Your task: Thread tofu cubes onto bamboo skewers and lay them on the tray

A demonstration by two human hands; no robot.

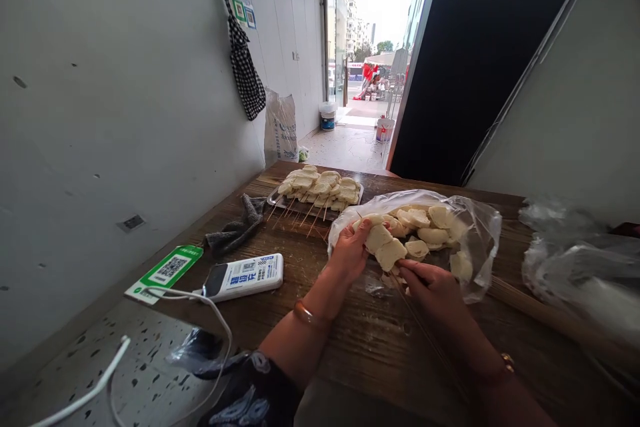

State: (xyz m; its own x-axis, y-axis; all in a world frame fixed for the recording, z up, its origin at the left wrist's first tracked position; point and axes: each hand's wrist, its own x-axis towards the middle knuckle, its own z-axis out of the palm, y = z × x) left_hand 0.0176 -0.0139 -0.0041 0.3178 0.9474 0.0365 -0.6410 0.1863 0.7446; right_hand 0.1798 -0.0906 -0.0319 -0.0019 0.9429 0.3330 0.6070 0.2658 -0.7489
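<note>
My left hand (354, 245) is closed around pale slices that look like steamed bun (384, 247). These slices sit in a row between my two hands. My right hand (433, 293) pinches thin wooden skewers (417, 313) at the near end of the slices; how many is hard to make out. Just behind my hands lies an open clear plastic bag (483, 227) with several more bun slices (434, 235) in it. Farther back, a metal tray (359, 197) bears a pile of skewered bun slices (325, 183), their sticks pointing towards me.
On the wooden table (310, 280), left of my arms, are a dark grey cloth (237, 227), a white payment device (247, 278) with a cable, and a green code card (167, 273). Crumpled clear plastic (585, 260) lies at the right. A wall stands along the left side.
</note>
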